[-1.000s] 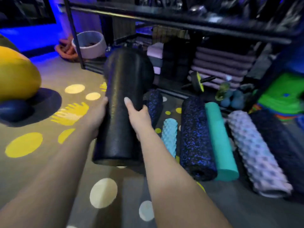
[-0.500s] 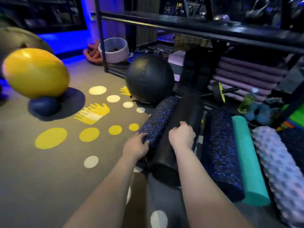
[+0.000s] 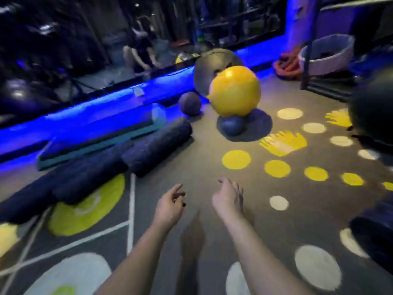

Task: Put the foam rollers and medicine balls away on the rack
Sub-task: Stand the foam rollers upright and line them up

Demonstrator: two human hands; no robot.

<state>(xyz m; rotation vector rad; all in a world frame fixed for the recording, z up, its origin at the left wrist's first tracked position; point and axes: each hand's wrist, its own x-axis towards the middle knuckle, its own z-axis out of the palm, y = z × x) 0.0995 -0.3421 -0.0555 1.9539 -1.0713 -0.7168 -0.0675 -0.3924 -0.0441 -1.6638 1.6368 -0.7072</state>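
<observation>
Yellow and white dots are painted on the grey floor, and yellow hand prints are seen to the right. Both hands are held out low over the floor, near the middle. The left hand is empty, with its fingers loosely bent and apart. The right hand is empty too, with its fingers loose and a little spread. Nothing is touched by either hand. Three dark foam rollers are laid on the floor to the left, end to end in a slanted line: the far roller, the middle roller and the near roller, which is blurred. A teal step board is set just behind them, along a strip of blue light at the foot of the wall. Farther off, a big yellow ball is rested on a small blue ball. A small dark ball is placed just to its left, and a large grey ball is seen behind it. A black ball is cut off by the right edge. At the far right a dark rack post is stood on the floor, with a white tub behind it and orange ropes piled to the left of the tub.
</observation>
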